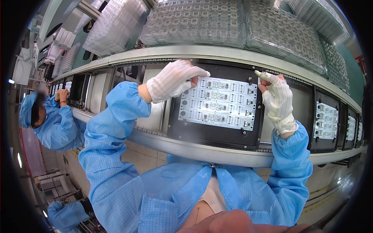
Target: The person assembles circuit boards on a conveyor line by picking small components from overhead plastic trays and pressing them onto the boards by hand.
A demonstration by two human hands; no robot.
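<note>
A white circuit board panel (217, 101) with several rows of small parts lies on a black carrier plate (176, 130) before me. My left hand (175, 80), in a white striped glove, is at the panel's upper left corner. Its fingers are curled, the index reaching over the panel's far edge; what they hold, if anything, is hidden. Just past the panel's upper right corner is my right hand (278, 97), gloved alike with some bare fingertips showing. Its thumb and index are drawn together beside a small black peg (250, 79); I cannot make out anything between them.
The carrier sits on a conveyor with metal rails (202, 150). More carriers with white panels (326, 121) stand to the right. Stacked clear plastic trays (192, 23) line the far side. At the left, a co-worker in blue (58, 124) works at the same line.
</note>
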